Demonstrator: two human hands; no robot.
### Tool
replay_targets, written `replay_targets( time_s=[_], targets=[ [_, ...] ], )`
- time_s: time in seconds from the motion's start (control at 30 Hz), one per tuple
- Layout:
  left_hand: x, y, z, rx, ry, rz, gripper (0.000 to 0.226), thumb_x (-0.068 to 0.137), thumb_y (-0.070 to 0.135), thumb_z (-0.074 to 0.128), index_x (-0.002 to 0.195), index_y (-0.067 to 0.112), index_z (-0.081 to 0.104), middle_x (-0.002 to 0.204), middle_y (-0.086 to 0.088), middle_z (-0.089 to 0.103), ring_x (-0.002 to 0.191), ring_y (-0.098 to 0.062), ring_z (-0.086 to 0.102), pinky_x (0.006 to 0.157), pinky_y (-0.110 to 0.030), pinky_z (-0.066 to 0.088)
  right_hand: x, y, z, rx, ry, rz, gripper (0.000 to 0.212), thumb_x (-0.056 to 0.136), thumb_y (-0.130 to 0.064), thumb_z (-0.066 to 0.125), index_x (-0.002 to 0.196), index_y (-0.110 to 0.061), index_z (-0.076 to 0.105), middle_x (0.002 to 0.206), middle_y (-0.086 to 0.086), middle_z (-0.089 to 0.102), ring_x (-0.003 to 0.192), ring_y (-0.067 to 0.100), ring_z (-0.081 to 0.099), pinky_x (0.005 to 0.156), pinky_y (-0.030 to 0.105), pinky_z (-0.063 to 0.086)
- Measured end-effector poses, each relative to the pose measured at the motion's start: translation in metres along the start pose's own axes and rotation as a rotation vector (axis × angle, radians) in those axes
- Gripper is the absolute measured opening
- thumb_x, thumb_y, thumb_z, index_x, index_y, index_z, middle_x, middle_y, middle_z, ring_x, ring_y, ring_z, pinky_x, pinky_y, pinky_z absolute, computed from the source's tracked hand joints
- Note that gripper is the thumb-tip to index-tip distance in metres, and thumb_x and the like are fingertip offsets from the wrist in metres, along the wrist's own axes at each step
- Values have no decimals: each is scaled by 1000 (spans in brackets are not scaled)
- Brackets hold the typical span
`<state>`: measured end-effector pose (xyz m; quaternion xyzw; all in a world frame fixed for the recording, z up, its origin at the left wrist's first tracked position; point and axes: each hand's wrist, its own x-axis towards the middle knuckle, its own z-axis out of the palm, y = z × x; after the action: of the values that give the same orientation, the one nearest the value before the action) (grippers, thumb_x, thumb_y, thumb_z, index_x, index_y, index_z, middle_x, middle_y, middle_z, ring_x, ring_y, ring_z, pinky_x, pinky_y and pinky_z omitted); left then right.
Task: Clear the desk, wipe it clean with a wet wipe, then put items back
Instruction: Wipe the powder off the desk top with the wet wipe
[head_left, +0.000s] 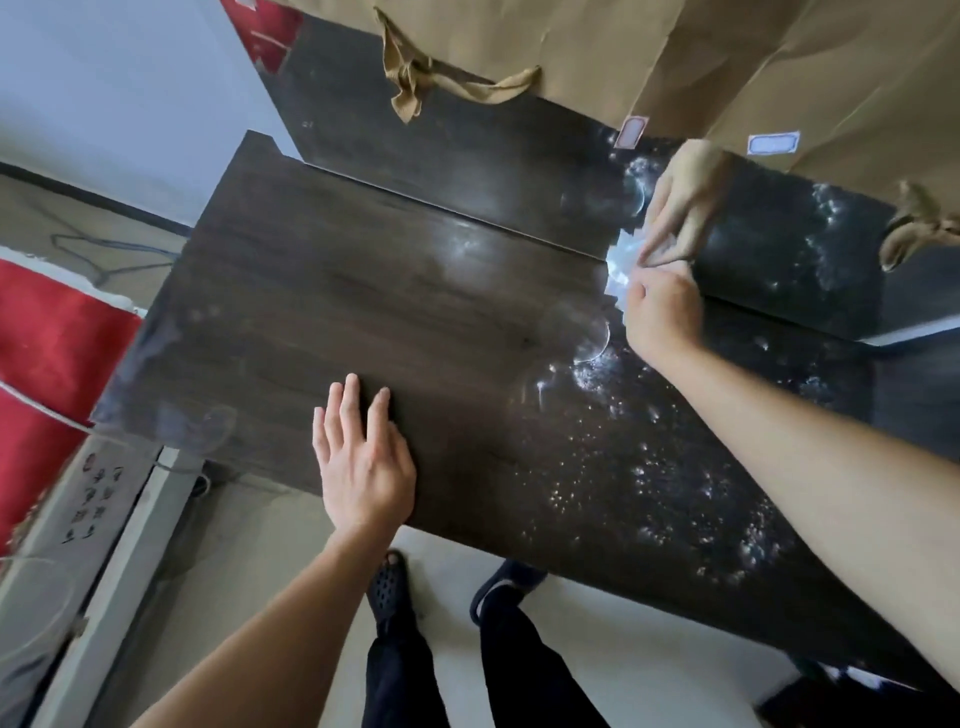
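The person's two bare forearms reach in from the bottom edge over the dark wooden desk (415, 291), above black trousers and dark slippers on the pale floor. The left hand (363, 462) lies flat near the front edge, palm down, fingers spread and released, holding nothing. The right hand (660, 312) is clenched on the wet wipe (621, 265), pressing it against the far edge where the desktop meets a glossy dark back panel (467, 130), with wet speckles around it.
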<state>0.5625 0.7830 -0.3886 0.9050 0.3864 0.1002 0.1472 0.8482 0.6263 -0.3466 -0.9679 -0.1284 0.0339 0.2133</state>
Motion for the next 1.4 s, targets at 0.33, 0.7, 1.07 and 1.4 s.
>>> replay_targets(
  time_s=[0.33,0.7,1.07,1.4],
  targets=[
    [3,4,-4,53,8,11,41,92,20,38,126,6,57,145,-21,40,138,-37,30,116,-48,19,6,-58,41,-12,-157,-410,36,74,11,51,102,-4,67,103,19,54,99,37,46,85,39,42],
    [3,3,-5,60,6,20,41,93,22,39,127,8,57,144,-21,42,139,-37,29,116,-49,19,2,23,12,30,-85,-184,25,87,0,57,108,-5,70,95,16,57,87,32,54,79,27,40],
    [3,4,-5,59,10,14,41,94,21,39,128,8,57,145,-20,41,139,-36,30,117,-47,17,1,-29,-16,154,-324,-242,18,83,-21,59,76,-16,75,76,9,70,71,23,67,67,33,54],
    [3,3,-4,63,15,18,41,91,18,42,127,8,57,144,-20,42,138,-37,31,116,-48,19,-113,-19,-2,146,-726,-630,18,88,-11,57,88,-13,74,84,-4,54,75,10,51,69,28,41]
  ],
)
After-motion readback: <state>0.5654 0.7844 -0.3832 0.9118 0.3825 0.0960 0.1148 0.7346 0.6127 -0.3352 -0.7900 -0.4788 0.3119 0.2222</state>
